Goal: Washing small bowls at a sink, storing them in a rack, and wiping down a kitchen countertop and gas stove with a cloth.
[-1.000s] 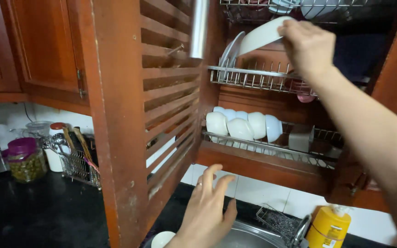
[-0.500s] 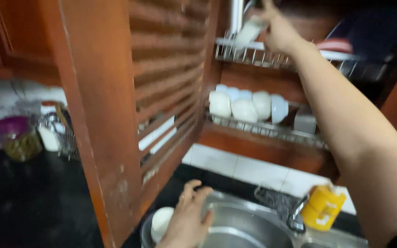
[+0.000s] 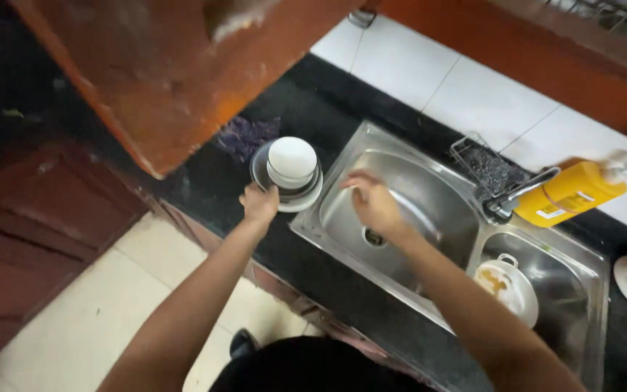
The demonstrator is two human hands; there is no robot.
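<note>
Left hand (image 3: 259, 202) gripping stacked bowls (image 3: 289, 171), right hand (image 3: 373, 204) over sink (image 3: 429, 218)

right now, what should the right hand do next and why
Probably reach left to the bowl on top of the stack. The left hand grips the rim of the plates beside the sink, while the right hand hovers empty over the basin, close to it.

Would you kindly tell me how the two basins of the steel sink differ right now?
The left basin is the larger one and holds no dishes; the right basin is smaller and holds a dirty white dish. The right hand hovers over the left basin, while no hand is at the right basin. Both are bare steel and share one rim.
</note>
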